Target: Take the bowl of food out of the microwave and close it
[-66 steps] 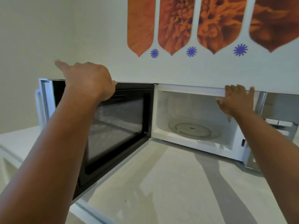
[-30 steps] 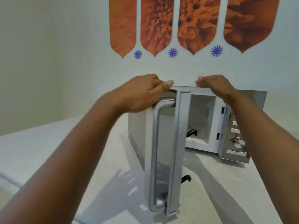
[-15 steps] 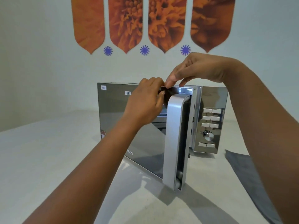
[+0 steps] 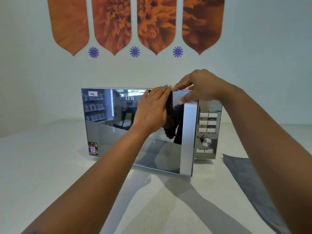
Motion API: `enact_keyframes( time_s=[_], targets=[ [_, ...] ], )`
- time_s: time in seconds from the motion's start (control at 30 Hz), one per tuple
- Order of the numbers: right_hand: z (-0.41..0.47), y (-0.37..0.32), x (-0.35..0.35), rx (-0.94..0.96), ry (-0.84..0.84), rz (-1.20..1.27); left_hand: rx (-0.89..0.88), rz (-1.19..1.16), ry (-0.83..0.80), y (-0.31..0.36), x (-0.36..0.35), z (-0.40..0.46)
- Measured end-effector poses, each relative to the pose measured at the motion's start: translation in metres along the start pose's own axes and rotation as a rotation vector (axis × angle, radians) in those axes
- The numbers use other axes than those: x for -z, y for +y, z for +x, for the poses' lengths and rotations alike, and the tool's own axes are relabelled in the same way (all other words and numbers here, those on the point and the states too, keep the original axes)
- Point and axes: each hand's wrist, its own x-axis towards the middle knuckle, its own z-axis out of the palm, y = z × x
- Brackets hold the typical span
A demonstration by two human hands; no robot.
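A silver microwave (image 4: pixel 207 125) with a mirrored door (image 4: pixel 109 125) stands on the white counter against the wall. The door is nearly closed, its right edge with the handle (image 4: pixel 188 139) still standing a little out from the body. My left hand (image 4: pixel 152 108) lies flat on the upper part of the door glass, fingers together. My right hand (image 4: pixel 197 85) rests on the door's top right corner, fingers curled over the edge. No bowl of food is in view.
The control panel with buttons and a knob (image 4: pixel 205 141) is right of the door. A grey cloth (image 4: pixel 249 179) lies on the white counter (image 4: pixel 42 166) at the right. Orange flower decals (image 4: pixel 135 22) are on the wall behind.
The door has swung from wide open to nearly closed under both hands. My left hand went from gripping the door's top edge to lying flat on the glass.
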Motion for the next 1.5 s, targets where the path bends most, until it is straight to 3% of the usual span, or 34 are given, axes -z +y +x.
enact_keyframes(
  time_s=[0.27, 0.4, 0.87, 1.27, 1.5],
  targets=[
    [0.011, 0.026, -0.035, -0.053, 0.022, -0.22, 0.073, 0.028, -0.12, -0.023, -0.04, -0.007],
    [0.017, 0.031, -0.046, -0.083, 0.039, -0.208, 0.075, 0.052, -0.167, -0.033, -0.053, -0.004],
    [0.023, 0.044, -0.056, -0.037, 0.078, -0.26, 0.114, 0.149, -0.044, -0.034, -0.088, -0.003],
    [0.029, 0.055, -0.068, -0.029, 0.16, -0.164, 0.118, 0.133, 0.008, -0.034, -0.102, 0.0],
    [0.025, 0.056, -0.068, -0.06, 0.13, -0.143, 0.111, 0.145, -0.053, -0.032, -0.088, 0.0]
  ],
)
